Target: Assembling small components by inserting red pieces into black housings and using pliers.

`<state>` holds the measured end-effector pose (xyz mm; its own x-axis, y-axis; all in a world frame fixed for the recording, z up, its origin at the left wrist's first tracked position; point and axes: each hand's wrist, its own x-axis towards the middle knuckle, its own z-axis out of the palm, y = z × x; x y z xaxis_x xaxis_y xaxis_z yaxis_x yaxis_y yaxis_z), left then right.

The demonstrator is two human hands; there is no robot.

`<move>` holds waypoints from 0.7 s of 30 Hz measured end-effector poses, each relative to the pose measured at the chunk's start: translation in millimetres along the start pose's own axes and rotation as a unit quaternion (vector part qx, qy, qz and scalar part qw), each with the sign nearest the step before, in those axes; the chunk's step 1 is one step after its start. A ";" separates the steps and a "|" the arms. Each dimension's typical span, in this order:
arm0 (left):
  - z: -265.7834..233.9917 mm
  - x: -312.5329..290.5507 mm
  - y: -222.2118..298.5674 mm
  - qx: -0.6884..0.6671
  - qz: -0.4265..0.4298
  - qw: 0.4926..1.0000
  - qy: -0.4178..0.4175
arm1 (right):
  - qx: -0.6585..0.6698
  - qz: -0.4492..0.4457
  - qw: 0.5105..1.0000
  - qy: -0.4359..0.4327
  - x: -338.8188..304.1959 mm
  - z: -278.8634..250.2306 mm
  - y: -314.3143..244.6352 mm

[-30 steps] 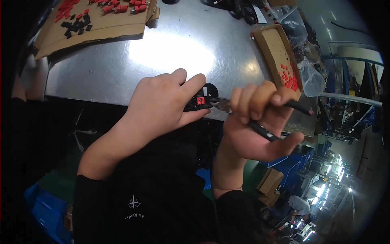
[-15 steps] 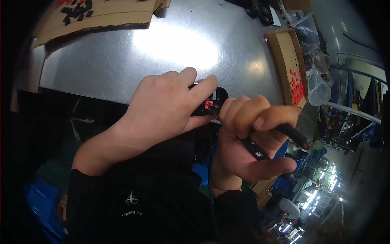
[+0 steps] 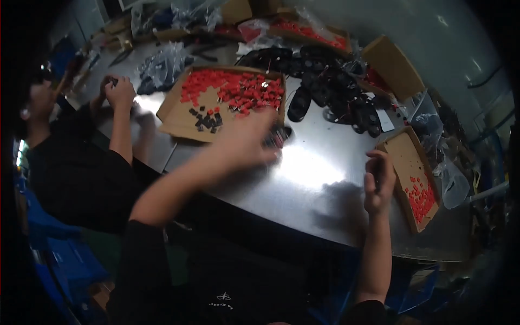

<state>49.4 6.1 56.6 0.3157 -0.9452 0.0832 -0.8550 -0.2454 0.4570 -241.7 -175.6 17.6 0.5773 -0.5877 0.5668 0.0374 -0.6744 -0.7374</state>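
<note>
My left hand (image 3: 246, 142), blurred by motion, is closed on a small black housing (image 3: 279, 135) with a bit of red on it. It is over the table beside the front right corner of a cardboard tray (image 3: 149, 118); most of the housing is hidden by the fingers. Near the right cardboard tray (image 3: 400, 157), my right hand (image 3: 381, 179) is raised with its fingers loosely curved and the thumb apart. No tool shows in it, though its palm is partly hidden. Red pieces (image 3: 238, 89) and several black ones (image 3: 207, 119) lie in the first tray.
A heap of black rounded housings (image 3: 330, 89) with thin wires covers the back of the metal table (image 3: 260, 187). Red pieces (image 3: 420, 197) lie in the right tray. Clear plastic bags (image 3: 162, 65) stand at the back left. A co-worker's hand (image 3: 119, 92) is at the left.
The view has swung up and out. My hands have parted: the left moved toward the tray with the housing, the right away to the right. The black-handled pliers, earlier in my right hand, no longer show.
</note>
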 end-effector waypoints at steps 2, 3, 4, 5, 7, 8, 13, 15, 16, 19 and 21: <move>-44.1 59.0 -37.8 0.092 -0.066 0.991 0.070 | -0.034 0.033 0.999 -0.019 0.7 -4.4 10.6; -60.0 87.7 -85.1 0.166 -0.069 0.977 0.111 | -0.025 0.016 0.999 -0.030 4.1 2.6 3.9; -77.5 108.4 -138.0 0.234 -0.089 0.956 0.150 | -0.013 -0.003 0.999 -0.046 7.2 13.1 -3.6; -89.5 124.3 -168.4 0.295 -0.102 0.931 0.187 | -0.035 0.001 0.997 -0.069 7.8 19.1 -1.9; -83.8 145.7 -162.1 0.426 -0.061 0.836 0.341 | -0.144 -0.038 0.985 -0.083 8.5 22.2 -1.5; -79.3 158.7 -152.6 0.416 -0.047 0.833 0.360 | -0.190 -0.054 0.976 -0.088 9.0 25.4 -2.5; 13.0 169.7 -11.0 0.253 0.068 0.963 0.062 | -0.351 0.048 0.924 -0.143 6.2 16.5 8.8; 46.5 158.5 15.8 0.256 0.031 0.966 0.010 | -0.395 0.085 0.901 -0.159 6.9 20.7 7.3; 63.9 152.6 16.0 0.224 0.017 0.974 0.026 | -0.398 0.071 0.899 -0.171 4.1 22.3 9.2; 89.7 108.8 29.5 0.148 0.057 0.985 0.060 | -0.435 0.061 0.886 -0.150 -3.8 20.7 14.8; 73.9 45.1 44.1 0.057 0.113 0.990 0.069 | -0.399 0.015 0.906 -0.141 -3.4 21.0 13.8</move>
<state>-4.4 -63.3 15.1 0.1573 -0.9422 0.2959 -0.9485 -0.0607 0.3109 -226.0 -173.5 -2.2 0.7579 -0.5499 0.3511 -0.5191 -0.8342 -0.1860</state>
